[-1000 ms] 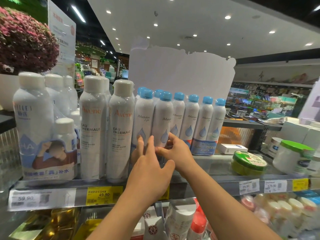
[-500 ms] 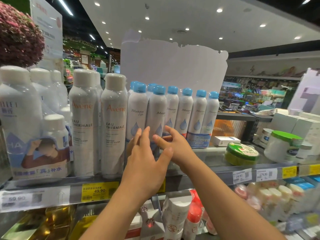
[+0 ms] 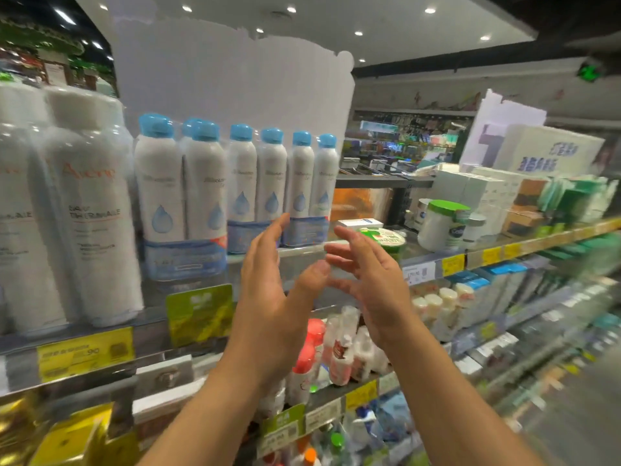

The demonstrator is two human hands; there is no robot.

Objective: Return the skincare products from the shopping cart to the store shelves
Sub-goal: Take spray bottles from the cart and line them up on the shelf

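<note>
Store shelf [image 3: 302,252] holds blue-capped spray bottles [image 3: 188,183]; hands [image 3: 322,284] apart, empty, fingers relaxed.

A shop: stocked shelves [image 3: 504,245] with yellow price tags [image 3: 85,353], rows of spray bottles [image 3: 242,183], ceiling spotlights [image 3: 430,10].

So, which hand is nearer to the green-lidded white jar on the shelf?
Right. The right hand is open, below and left of the green-lidded white jar. The left hand is open too, farther left, before the blue-capped bottles.
</note>
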